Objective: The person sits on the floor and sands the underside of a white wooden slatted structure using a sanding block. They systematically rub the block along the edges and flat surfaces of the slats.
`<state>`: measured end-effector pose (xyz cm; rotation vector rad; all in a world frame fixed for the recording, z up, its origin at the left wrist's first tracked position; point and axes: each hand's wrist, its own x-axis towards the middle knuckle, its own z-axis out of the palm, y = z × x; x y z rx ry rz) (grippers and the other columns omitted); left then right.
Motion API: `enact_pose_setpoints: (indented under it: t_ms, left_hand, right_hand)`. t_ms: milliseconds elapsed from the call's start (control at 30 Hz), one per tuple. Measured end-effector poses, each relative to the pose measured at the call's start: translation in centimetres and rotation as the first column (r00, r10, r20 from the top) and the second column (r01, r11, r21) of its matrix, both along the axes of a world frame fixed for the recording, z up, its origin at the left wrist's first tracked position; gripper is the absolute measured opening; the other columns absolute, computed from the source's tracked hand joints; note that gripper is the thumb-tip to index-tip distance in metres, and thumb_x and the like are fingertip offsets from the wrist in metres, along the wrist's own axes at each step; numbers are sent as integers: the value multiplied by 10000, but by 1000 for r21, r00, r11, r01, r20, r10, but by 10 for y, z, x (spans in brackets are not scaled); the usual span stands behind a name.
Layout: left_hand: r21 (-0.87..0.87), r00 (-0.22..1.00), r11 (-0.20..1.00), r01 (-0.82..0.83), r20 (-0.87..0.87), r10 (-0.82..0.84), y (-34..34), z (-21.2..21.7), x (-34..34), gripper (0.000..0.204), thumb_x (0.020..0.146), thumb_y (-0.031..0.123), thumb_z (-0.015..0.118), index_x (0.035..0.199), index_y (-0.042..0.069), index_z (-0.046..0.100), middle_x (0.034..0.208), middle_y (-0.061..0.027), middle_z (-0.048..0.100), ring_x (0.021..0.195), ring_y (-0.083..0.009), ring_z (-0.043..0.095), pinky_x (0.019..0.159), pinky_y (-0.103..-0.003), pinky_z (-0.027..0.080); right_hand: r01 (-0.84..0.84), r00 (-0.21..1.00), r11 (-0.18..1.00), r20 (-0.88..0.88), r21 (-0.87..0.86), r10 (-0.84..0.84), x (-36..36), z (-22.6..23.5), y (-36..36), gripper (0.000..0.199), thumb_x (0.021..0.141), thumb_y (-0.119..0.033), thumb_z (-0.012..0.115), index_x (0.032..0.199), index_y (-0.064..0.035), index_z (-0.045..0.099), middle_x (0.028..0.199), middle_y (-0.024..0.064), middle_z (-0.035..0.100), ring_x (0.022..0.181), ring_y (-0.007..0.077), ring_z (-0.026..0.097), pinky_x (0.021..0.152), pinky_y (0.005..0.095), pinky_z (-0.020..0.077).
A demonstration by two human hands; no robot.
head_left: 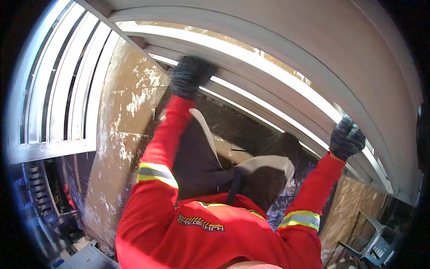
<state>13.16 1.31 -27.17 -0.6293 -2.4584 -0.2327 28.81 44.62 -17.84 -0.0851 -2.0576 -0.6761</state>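
A large white slatted panel [286, 83] with long parallel boards slants across the space in front of me. My left hand [190, 77], in a dark knit glove, is against a slat near the panel's left end. Motion blurs its fingers, and I cannot make out whether it holds anything. Farther right, my right hand [347, 138], in the same kind of glove, has its fingers curled over the edge of a slat. Both arms are stretched forward in red sleeves with reflective bands. Below the panel, my bent legs [201, 152] show in dark trousers.
Another white slatted piece [62, 85] is at the left, brightly lit. Underneath lies brown sheeting [121, 116] splashed with white paint. A grey plastic chair [378, 244] is at the lower right. Cluttered items, including a grey flat object [87, 258], are at the lower left.
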Motion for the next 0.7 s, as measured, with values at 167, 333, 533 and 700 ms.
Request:
enact_pose_setpoints:
  t_ms: [167, 333, 533, 700]
  left_hand:
    - [259, 982, 949, 178, -110, -154, 171, -8, 98, 254, 671, 254, 618, 907, 165, 647, 1002, -85, 595, 1013, -294, 558, 926, -444, 457]
    - [-96, 944, 953, 286, 197, -264, 143, 3, 64, 111, 688, 268, 607, 745, 207, 680, 748, -72, 627, 818, -255, 628, 791, -393, 497]
    - [-165, 996, 985, -42, -82, 29, 7, 42, 17, 319, 786, 480, 600, 862, 196, 724, 765, -59, 674, 748, -303, 633, 671, -424, 502]
    - [240, 927, 906, 349, -233, -295, 64, 24, 64, 171, 676, 264, 787, 747, 156, 676, 686, -35, 626, 686, -258, 596, 611, -369, 483]
  right_hand:
    - [17, 999, 991, 33, -134, -13, -2, -1, -5, 306, 837, -353, 605, 683, -93, 653, 655, 100, 642, 543, 277, 598, 491, 394, 459]
    - [-234, 970, 934, 6, -271, 244, 6, 15, -17, 286, 836, -318, 617, 629, -122, 641, 551, 68, 566, 491, 264, 544, 486, 377, 427]
    - [-371, 914, 835, -1, -406, 405, 78, 7, 7, 245, 861, -42, 507, 1057, 20, 641, 1042, 148, 653, 1045, 299, 602, 939, 408, 454]
    - [173, 984, 791, 62, -587, -169, 148, -73, 86, 580, 696, -21, 553, 1274, -28, 505, 1327, 230, 466, 1275, 364, 400, 1077, 454, 317]
